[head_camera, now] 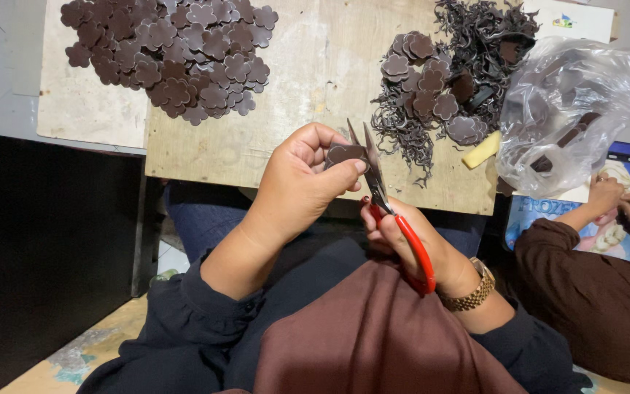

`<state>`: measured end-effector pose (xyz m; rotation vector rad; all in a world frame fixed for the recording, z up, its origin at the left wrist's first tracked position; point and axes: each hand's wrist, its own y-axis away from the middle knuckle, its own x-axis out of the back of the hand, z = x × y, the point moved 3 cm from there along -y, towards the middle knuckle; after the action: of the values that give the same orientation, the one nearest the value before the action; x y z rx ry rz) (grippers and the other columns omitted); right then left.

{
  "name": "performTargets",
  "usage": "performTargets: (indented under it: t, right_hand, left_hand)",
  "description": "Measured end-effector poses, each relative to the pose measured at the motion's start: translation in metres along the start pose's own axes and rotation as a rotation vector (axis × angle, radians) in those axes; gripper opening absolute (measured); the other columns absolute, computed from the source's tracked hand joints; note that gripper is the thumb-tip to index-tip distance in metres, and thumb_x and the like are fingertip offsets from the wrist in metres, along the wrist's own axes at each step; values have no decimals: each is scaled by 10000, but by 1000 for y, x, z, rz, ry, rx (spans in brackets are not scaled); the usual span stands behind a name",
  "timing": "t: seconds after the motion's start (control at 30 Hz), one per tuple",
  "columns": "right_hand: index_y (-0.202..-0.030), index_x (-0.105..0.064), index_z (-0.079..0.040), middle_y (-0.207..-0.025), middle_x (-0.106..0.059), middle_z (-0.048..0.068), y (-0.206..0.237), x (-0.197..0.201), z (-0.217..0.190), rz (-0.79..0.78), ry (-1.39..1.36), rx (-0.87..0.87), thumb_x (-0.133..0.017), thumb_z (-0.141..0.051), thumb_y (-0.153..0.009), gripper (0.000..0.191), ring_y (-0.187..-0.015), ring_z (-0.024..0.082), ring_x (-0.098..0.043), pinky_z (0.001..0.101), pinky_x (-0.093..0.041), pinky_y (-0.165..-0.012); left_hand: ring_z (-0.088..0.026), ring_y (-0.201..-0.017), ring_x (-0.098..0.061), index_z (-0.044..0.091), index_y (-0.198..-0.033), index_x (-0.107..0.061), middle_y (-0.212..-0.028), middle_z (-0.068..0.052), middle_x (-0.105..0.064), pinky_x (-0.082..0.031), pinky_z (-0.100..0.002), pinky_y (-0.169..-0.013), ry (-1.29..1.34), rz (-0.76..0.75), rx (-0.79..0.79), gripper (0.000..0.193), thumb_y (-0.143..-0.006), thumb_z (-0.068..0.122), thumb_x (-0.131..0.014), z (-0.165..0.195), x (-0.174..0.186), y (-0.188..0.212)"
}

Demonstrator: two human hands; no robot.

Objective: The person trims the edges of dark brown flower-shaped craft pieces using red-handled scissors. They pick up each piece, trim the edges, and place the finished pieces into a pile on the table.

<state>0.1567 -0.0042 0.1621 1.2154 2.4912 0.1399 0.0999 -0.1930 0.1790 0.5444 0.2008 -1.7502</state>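
My left hand (300, 182) pinches a small dark brown flower-shaped piece (344, 154) between thumb and fingers, above the front edge of a wooden board (308, 73). My right hand (410, 244) grips red-handled scissors (395, 219), whose open blades point up and meet the piece at its right side. A gold watch sits on my right wrist. Both hands are over my lap.
A large heap of finished brown flower shapes (176, 55) lies at the board's far left. A smaller pile with tangled offcut strips (446, 87) sits at the right, beside a yellow piece (481, 150) and a clear plastic bag (570, 109). Another person's hands (621, 204) work at right.
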Motion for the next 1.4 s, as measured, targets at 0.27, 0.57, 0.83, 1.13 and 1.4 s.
performTargets:
  t: [0.27,0.57,0.83,1.13,1.4]
  right_hand:
    - [-1052,-505,-52,-757,-372,-58,-3,1,1,45,23,-22,-486,-542,-1025,491,-651,53,-316,213,-288,-563]
    - [-990,-486,-56,-709,-346,-55,-7,5,11,114,-103,-14,-511,-547,-1010,492,-585,60,-290,234,-259,-506]
    - [-993,-482,-63,-715,-349,-54,-11,4,12,114,-144,-3,-508,-558,-1008,496,-596,69,-297,243,-265,-516]
    - [-990,-476,-58,-710,-341,-49,-13,0,9,101,-191,-12,-507,-544,-1015,487,-590,79,-297,248,-270,-516]
    - [-1076,-481,-66,-788,-388,-37,-9,-4,4,46,-176,1,-539,-614,-991,557,-680,86,-344,240,-319,-587]
  left_hand:
    - [-86,-790,-668,19,-1055,-587,-934,-51,-698,-568,-235,-721,27,16,-47,216,-907,-8,-742,-10,6,-8]
    - [-71,-820,-665,54,-1013,-691,-896,-16,-726,-530,-237,-707,-108,42,18,139,-977,188,-682,-21,3,-10]
    - [-85,-852,-687,31,-1075,-705,-940,-37,-751,-538,-241,-730,-104,55,-24,185,-1001,194,-660,-23,-1,-13]
    - [-79,-821,-665,9,-1053,-720,-928,-48,-759,-531,-237,-728,-135,77,-76,193,-1010,187,-660,-21,-1,-11]
    - [-74,-894,-698,-5,-1045,-698,-970,-31,-747,-592,-244,-833,-103,53,-94,159,-995,136,-643,-11,-8,-4]
